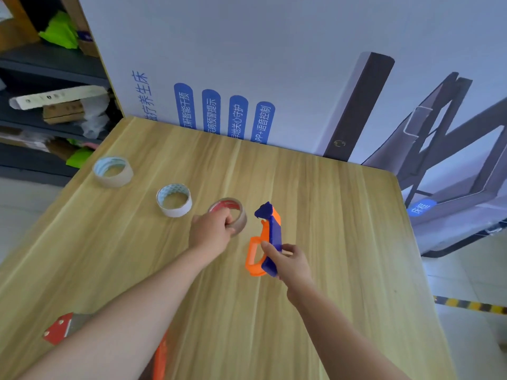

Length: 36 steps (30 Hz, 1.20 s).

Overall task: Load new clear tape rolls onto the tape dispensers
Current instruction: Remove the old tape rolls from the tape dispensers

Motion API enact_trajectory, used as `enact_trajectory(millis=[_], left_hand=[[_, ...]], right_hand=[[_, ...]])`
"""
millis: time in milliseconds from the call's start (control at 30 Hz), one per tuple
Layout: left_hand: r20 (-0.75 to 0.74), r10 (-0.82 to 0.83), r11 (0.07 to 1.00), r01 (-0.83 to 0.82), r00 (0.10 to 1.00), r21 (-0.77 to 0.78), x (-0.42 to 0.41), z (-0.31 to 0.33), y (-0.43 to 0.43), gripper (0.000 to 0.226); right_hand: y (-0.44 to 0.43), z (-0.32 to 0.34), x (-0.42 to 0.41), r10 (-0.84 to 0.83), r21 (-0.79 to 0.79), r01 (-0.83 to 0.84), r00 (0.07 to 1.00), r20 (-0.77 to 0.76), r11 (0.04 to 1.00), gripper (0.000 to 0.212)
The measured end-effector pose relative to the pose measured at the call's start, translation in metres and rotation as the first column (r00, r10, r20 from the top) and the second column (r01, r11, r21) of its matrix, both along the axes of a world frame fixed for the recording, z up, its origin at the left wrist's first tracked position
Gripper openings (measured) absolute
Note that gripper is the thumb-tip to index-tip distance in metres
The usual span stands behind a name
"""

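The left hand (212, 231) grips the red-cored clear tape roll (236, 213) mid wooden tabletop (329, 215). At its 3 o'clock, the right hand (288, 259) holds the orange-and-blue plastic tape dispenser (270, 237). That loose-looking fingertip hold could let the dispenser twist, so the roll misses the hub.

Three tape rolls sat on the single wooden table (329, 215): a far-left roll (113, 171), a middle roll (174, 200) and a red-cored roll (237, 211). Two dispensers were there: an orange-and-blue dispenser (267, 242) and a partly hidden dispenser (59, 329).
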<state>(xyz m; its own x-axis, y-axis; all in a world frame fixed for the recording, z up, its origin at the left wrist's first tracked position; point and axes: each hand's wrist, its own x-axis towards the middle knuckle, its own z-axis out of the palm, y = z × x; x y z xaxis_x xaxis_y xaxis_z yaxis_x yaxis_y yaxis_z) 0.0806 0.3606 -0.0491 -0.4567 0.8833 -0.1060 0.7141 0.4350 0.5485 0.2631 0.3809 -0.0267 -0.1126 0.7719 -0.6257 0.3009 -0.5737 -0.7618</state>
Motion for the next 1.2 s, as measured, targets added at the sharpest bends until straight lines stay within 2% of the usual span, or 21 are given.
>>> enact_trajectory(millis=[167,300,333,400,467,500,567,633,700,900,1033,1200], left_hand=[[-0.216,-0.126,0.992,0.117,0.968,-0.056,-0.018,-0.021,0.043,0.006],[-0.255,-0.206,0.978,0.192,0.945,-0.079,-0.03,-0.045,0.058,0.009],[-0.272,-0.216,0.976,0.209,0.938,-0.055,-0.031,-0.049,0.058,0.009],[-0.284,-0.198,0.968,0.233,0.938,0.095,-0.03,-0.051,0.052,0.009],[-0.158,-0.14,0.95,0.178,0.977,0.258,-0.021,-0.044,0.039,0.011],[-0.012,-0.117,0.955,0.116,0.993,0.271,-0.015,-0.038,0.031,0.014],[0.291,-0.056,0.988,0.01,0.955,0.157,-0.004,-0.031,0.018,0.016],[0.433,-0.019,0.999,-0.003,0.901,0.049,0.003,-0.03,0.004,0.023],[0.457,0.018,0.999,-0.031,0.889,0.021,0.008,-0.029,-0.013,0.03],[0.39,0.075,0.997,-0.076,0.918,-0.014,0.034,-0.025,-0.071,0.03],[0.328,0.088,0.996,-0.073,0.941,-0.057,0.062,-0.032,-0.127,0.031],[0.251,0.089,0.99,-0.059,0.964,-0.126,0.101,-0.035,-0.196,0.029]], right_hand=[[0.013,-0.018,-0.017,-0.027,-0.032,0.028,0.999,0.03,0.999,0.045],[0.016,-0.029,-0.028,-0.062,-0.043,0.063,0.997,0.041,0.997,0.048],[0.016,-0.03,-0.03,-0.066,-0.048,0.068,0.997,0.042,0.997,0.047],[0.016,-0.031,-0.033,-0.068,-0.053,0.07,0.997,0.044,0.996,0.045],[0.015,-0.031,-0.036,-0.077,-0.046,0.079,0.996,0.041,0.996,0.042],[0.014,-0.03,-0.037,-0.082,-0.039,0.084,0.996,0.036,0.996,0.041],[0.011,-0.029,-0.038,-0.081,-0.025,0.081,0.997,0.019,0.996,0.04],[0.007,-0.028,-0.038,-0.069,-0.021,0.069,0.998,-0.006,0.997,0.041],[-0.002,-0.025,-0.035,-0.038,-0.02,0.038,0.999,-0.025,0.999,0.041],[-0.045,-0.019,0.0,0.124,-0.025,-0.124,0.992,-0.005,0.992,0.049],[-0.087,-0.017,0.031,0.294,-0.051,-0.292,0.955,0.036,0.955,0.041],[-0.148,-0.029,0.068,0.414,-0.085,-0.407,0.905,0.101,0.91,0.042]])
